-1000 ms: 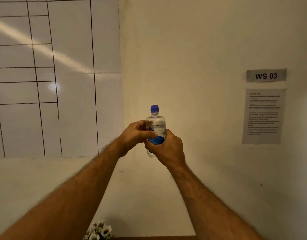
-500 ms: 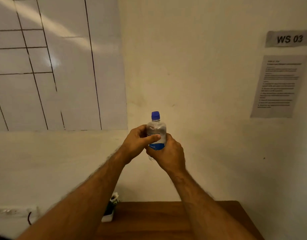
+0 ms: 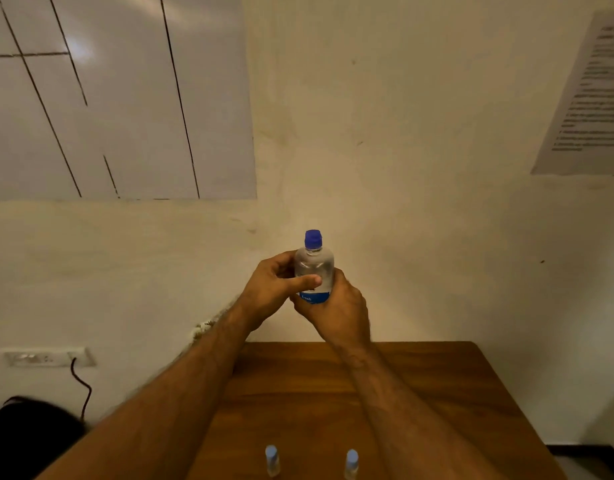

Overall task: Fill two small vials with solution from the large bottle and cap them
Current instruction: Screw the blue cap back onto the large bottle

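Near desk (image 3: pixel 437 393) edge: two small clear vials, pale blue caps on, left (image 3: pixel 272 460) and right (image 3: pixel 351 463), upright, light, tippy.

Above far edge: clear plastic bottle, blue cap (image 3: pixel 314 268), upright, cap up, likely heavy, smooth. Left hand (image 3: pixel 276 289) and right hand (image 3: pixel 336 311) both curled round body. Best hold: label band.

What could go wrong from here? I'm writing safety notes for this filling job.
The large bottle is held high over the wooden table with its blue cap still on; if uncapped up there, it may slip or splash. Two small vials stand at the near edge between the forearms, where a lowering arm could topple them.
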